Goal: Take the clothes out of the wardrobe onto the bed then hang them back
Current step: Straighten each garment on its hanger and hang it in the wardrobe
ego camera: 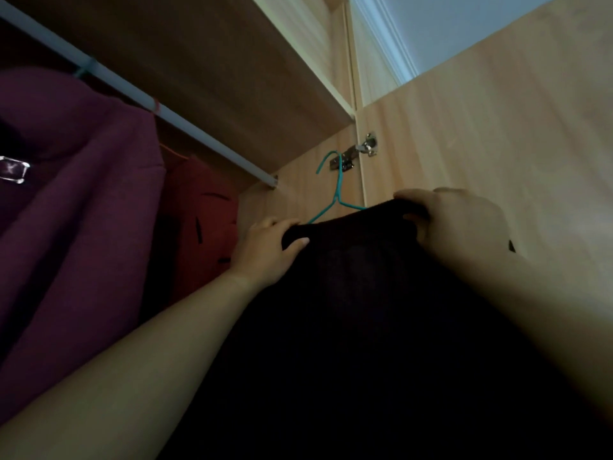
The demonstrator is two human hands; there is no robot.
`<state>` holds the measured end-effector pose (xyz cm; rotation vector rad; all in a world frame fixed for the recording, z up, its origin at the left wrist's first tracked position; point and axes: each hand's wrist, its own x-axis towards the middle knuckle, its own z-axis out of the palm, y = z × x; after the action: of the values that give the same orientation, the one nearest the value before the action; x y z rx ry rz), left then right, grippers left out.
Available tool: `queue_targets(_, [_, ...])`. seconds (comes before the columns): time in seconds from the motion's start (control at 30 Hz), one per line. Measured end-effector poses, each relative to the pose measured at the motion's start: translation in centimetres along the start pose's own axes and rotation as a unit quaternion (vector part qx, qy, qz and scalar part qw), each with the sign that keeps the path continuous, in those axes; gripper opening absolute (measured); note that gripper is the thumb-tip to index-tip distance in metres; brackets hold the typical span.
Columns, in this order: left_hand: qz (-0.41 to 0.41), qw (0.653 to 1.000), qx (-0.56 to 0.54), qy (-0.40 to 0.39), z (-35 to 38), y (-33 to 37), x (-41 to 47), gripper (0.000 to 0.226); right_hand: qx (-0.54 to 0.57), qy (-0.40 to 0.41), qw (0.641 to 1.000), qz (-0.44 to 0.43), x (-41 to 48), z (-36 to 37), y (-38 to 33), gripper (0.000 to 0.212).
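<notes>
A dark, almost black garment hangs on a teal wire hanger and fills the lower middle of the head view. My left hand grips its left shoulder, thumb over the cloth. My right hand grips the right shoulder, fingers curled over the top edge. The hanger's hook points up, free in the air below and to the right of the white wardrobe rail. On that rail hang a purple coat and a red garment.
The wardrobe's wooden shelf runs above the rail. Its side panel stands behind the hanger, with a metal hinge joining the open door at the right. A stretch of rail right of the red garment is bare.
</notes>
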<state>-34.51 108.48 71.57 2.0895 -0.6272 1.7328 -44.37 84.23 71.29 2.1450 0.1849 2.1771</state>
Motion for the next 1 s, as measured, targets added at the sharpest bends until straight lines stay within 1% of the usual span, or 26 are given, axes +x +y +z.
queue_targets(0.07, [0.001,0.999,0.037,0.026,-0.8,-1.0,0.9,0.046,0.013,0.010,1.000,0.011,1.8,1.4,-1.1,0.036])
queue_targets(0.17, [0.000,0.995,0.087,0.041,-1.5,-3.4,1.7,0.050,0.049,0.016,0.998,0.022,3.8,4.1,-3.0,0.036])
queue_targets(0.3, [0.019,0.975,0.202,0.087,-2.1,-7.2,2.7,0.050,0.103,0.018,0.994,0.023,6.8,9.0,-5.6,0.035])
queue_targets(0.43, [0.009,0.955,0.285,0.078,-2.8,-10.1,5.3,0.053,0.115,0.006,0.993,0.029,11.2,13.6,-7.6,0.037])
queue_targets(0.63, [0.008,0.942,0.326,0.080,-3.7,-12.9,9.4,0.052,0.141,-0.025,0.988,0.061,16.6,18.6,-10.0,0.034])
queue_targets(0.7, [0.015,0.934,0.349,0.073,-3.6,-13.7,10.0,0.051,0.144,-0.047,0.987,0.049,17.3,20.4,-11.4,0.033])
queue_targets(0.8, [0.051,0.921,0.379,0.072,-3.2,-14.9,10.1,0.053,0.148,-0.041,0.987,0.038,17.4,22.6,-12.8,0.031])
queue_targets(0.87, [0.078,0.915,0.387,0.087,-3.2,-15.4,9.8,0.058,0.173,-0.041,0.983,0.034,16.9,23.5,-13.0,0.031])
queue_targets(0.93, [0.096,0.911,0.388,0.102,-3.1,-15.9,9.5,0.063,0.207,-0.057,0.976,0.023,15.7,24.3,-13.3,0.033])
queue_targets(1.0, [0.110,0.910,0.383,0.117,-3.2,-16.1,9.4,0.059,0.222,-0.065,0.972,0.030,14.4,25.0,-14.0,0.033])
